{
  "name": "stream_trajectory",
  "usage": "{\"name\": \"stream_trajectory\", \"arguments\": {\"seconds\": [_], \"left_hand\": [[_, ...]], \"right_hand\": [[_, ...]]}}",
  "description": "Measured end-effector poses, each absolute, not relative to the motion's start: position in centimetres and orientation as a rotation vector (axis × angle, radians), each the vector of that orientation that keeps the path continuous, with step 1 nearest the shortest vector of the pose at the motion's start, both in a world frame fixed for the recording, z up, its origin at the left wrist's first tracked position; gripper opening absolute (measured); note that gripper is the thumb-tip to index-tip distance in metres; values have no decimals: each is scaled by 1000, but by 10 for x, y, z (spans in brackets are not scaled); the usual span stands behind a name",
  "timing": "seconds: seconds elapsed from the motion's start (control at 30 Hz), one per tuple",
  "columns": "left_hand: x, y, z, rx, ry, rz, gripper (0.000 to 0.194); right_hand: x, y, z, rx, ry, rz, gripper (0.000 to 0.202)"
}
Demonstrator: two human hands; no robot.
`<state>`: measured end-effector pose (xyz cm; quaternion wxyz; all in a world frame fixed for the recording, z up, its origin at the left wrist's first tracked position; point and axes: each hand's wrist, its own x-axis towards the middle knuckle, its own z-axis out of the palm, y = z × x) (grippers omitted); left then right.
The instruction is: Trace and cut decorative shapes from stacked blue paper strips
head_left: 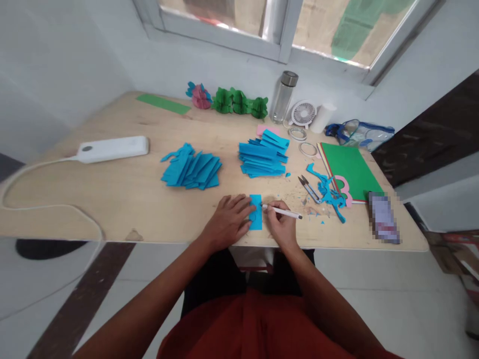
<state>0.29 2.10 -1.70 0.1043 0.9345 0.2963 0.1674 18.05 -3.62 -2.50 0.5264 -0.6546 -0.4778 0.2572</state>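
A small blue paper strip lies upright near the table's front edge, with a curved pen line on it. My left hand is laid flat with fingers stretched out, its fingertips pressing on the strip's left side. On the strip's right, my right hand grips a white pen, the tip at the paper's right edge. Beyond my hands are two piles of blue paper: folded pieces on the left and stacked strips nearer the middle.
Thread snips and blue scraps lie to the right, by green sheets, a pink paper cutout and a blurred phone. Paper decorations, a bottle and a fan line the wall. A power strip sits left.
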Motion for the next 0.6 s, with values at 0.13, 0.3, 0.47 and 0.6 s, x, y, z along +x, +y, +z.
{"name": "stream_trajectory", "arguments": {"seconds": [0.13,0.3,0.47,0.6], "left_hand": [[3,22,-19,2740,862,498,38],[3,25,-22,2732,846,505,37],[3,26,-23,2703,841,511,37],[2,26,-23,2732,850,459,38]], "right_hand": [[180,-36,-25,-1578,-1158,619,16],[180,-35,-25,-1584,-1148,631,14],[180,-35,-23,-1600,-1177,609,14],[179,-35,-21,-1606,-1190,603,14]]}}
